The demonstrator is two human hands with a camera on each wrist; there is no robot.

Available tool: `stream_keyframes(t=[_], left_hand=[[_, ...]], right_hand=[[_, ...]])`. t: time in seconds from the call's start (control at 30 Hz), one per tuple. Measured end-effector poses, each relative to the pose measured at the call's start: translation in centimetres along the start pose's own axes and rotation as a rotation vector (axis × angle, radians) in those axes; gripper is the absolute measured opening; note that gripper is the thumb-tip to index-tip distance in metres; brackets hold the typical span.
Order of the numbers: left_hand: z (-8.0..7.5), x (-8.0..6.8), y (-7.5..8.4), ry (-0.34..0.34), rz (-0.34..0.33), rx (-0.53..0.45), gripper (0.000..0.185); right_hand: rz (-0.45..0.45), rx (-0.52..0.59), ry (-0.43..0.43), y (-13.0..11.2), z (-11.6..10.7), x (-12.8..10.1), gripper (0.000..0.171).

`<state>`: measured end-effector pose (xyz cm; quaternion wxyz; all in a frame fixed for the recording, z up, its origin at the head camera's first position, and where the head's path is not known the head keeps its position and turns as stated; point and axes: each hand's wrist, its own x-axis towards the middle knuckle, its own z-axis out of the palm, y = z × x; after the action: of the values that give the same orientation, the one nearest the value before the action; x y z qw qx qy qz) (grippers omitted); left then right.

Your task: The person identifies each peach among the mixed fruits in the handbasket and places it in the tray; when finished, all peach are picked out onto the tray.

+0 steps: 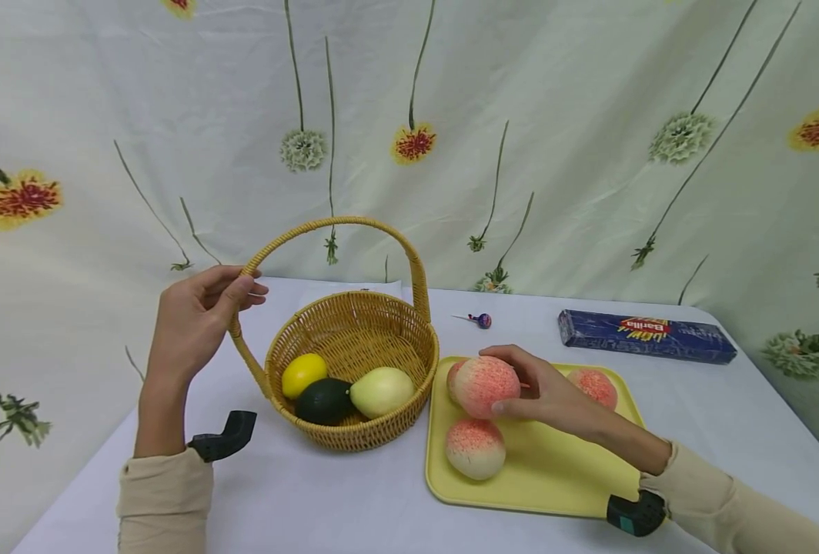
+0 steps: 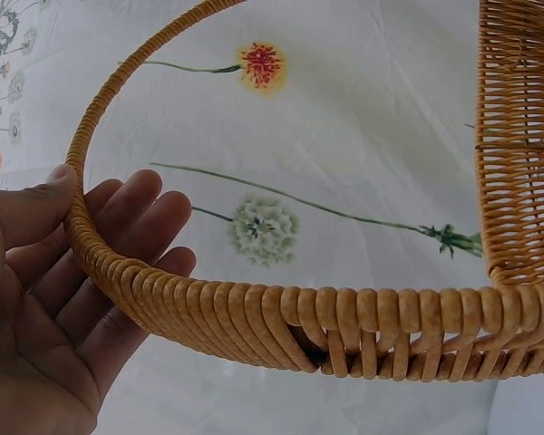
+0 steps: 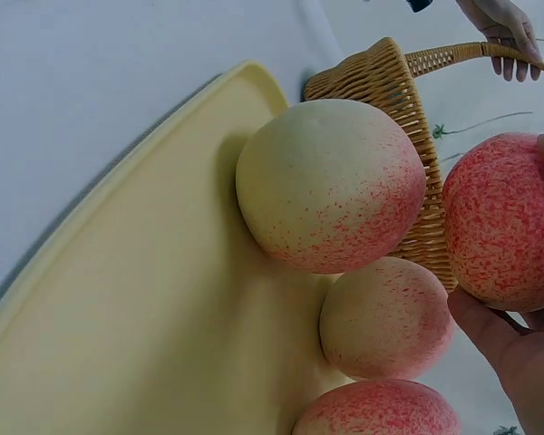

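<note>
Head view: a blue packet (image 1: 646, 336) reads "Barilla"; the left hand (image 1: 198, 315) grips the basket handle (image 1: 333, 225), the right hand (image 1: 544, 394) holds a peach (image 1: 486, 386).

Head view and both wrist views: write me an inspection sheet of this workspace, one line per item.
Surface: table under a white cloth.
Job's things: wicker basket holding a lemon, an avocado and a pale green fruit; yellow tray bearing four peaches, one of them, the held peach, gripped.
Clutter: lollipop and a blue pasta packet behind the tray.
Grips: left hand holds the basket handle; right hand curls round the held peach.
Cables: nothing seen; a dark wrist device on each forearm.
Surroundings: flower-printed curtain behind the table.
</note>
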<state>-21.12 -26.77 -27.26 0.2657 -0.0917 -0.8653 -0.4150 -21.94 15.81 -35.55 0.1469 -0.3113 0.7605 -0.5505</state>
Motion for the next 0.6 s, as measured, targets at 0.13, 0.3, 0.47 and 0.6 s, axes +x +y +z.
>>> stream_keyframes(t=[0.13,0.3,0.47,0.6], left_hand=[[0.0,0.0,-0.1,0.001,0.0,0.005,0.032],[0.0,0.0,-0.1,0.002,0.006,0.001,0.032],[0.0,0.0,-0.1,0.003,0.003,0.004,0.031],[0.0,0.0,0.0,0.002,0.002,0.012,0.032]], right_hand=[[0.015,0.011,0.014,0.1,-0.2,-0.6,0.059],[0.023,0.018,0.024,0.3,-0.5,-1.3,0.057],[0.033,0.029,0.032,0.6,-0.8,-2.1,0.056],[0.037,0.037,0.039,0.9,-0.9,-2.8,0.057]])
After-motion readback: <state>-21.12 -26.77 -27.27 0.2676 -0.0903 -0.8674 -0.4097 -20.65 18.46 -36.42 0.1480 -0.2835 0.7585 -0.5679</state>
